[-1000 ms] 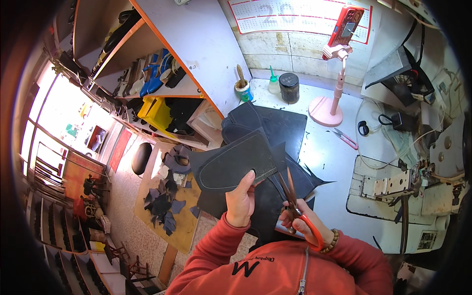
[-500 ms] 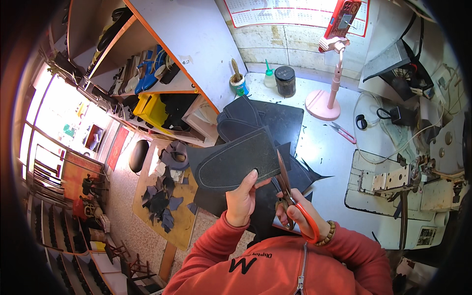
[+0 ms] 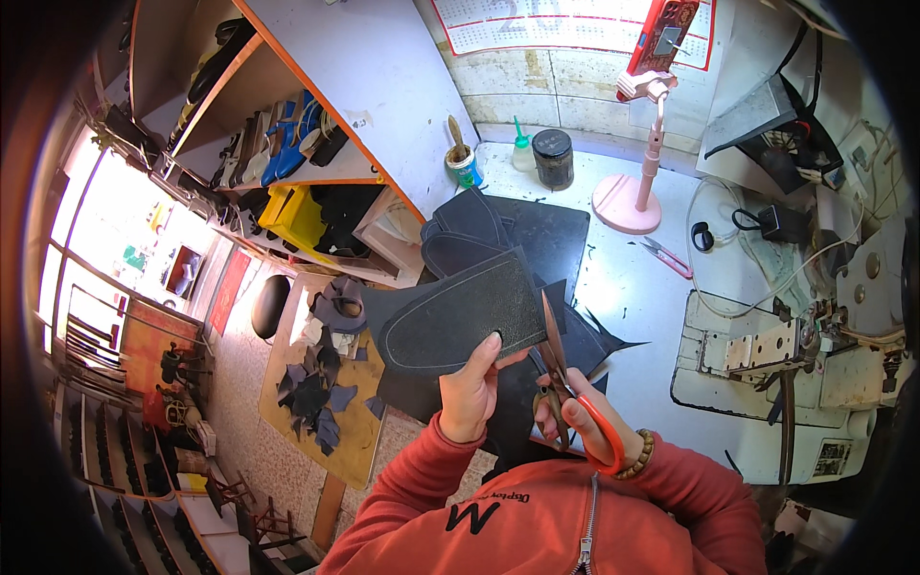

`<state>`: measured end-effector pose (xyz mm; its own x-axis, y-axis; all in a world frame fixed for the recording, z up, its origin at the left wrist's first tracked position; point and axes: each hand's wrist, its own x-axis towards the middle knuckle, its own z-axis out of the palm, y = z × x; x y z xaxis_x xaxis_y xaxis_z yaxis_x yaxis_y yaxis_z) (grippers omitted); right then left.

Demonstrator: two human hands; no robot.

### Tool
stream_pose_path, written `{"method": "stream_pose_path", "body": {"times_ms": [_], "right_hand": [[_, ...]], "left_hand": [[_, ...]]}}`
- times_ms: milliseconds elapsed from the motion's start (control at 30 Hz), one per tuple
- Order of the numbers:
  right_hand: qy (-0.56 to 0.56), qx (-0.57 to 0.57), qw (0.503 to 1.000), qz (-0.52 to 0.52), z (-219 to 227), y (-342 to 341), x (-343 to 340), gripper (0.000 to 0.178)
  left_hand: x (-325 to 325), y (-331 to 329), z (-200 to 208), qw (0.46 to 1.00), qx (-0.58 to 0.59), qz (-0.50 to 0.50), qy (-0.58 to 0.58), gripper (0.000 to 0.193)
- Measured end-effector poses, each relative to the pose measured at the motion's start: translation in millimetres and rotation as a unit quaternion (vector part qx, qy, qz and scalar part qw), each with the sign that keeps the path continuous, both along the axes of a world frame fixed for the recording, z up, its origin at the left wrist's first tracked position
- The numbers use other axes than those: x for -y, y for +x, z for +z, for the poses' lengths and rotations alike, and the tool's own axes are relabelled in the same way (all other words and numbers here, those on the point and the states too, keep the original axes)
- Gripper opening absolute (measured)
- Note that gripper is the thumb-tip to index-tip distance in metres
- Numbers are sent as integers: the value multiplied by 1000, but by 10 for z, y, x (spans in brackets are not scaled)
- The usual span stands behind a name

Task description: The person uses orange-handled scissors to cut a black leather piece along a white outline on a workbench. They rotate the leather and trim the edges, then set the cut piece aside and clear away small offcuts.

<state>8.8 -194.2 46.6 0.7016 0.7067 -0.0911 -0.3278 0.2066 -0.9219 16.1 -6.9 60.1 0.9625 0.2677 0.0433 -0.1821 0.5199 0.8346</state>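
My left hand (image 3: 469,391) grips a black leather piece (image 3: 450,321) by its lower right edge, thumb on top. A pale curved line runs around the piece, inside its border. In my right hand (image 3: 589,422) is a pair of scissors (image 3: 556,359) with a red-orange handle loop, blades pointing up. The blades stand at the right edge of the leather piece; whether they bite into it I cannot tell. Behind it, similar dark cut pieces (image 3: 465,230) lie overlapped on a black mat (image 3: 565,225). More dark leather (image 3: 589,335) lies under and beside the scissors.
A pink phone stand (image 3: 628,203), small pink-handled snips (image 3: 668,257), a dark jar (image 3: 554,160) and a brush pot (image 3: 464,168) stand or lie on the white table. A sewing machine (image 3: 805,364) is at the right. Leather scraps (image 3: 321,398) cover a board at lower left.
The view has shifted very slightly. Both hands, the leather piece and the scissors keep nearly the same places; the scissor blades look a little closer together.
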Motion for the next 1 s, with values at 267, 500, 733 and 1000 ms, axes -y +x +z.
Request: {"method": "stream_pose_path", "body": {"times_ms": [267, 500, 733, 1000], "right_hand": [[10, -4, 1000, -5, 10, -10, -9, 66], [19, -29, 999, -35, -3, -28, -33, 55], [32, -45, 997, -48, 27, -54, -33, 52], [45, -64, 994, -73, 31, -73, -54, 52]], "left_hand": [[-12, -1, -18, 1000, -11, -3, 7, 32], [-5, 11, -19, 999, -3, -25, -27, 32], [-9, 16, -17, 1000, -15, -22, -3, 32], [-11, 25, -30, 999, -14, -37, -3, 30]]}}
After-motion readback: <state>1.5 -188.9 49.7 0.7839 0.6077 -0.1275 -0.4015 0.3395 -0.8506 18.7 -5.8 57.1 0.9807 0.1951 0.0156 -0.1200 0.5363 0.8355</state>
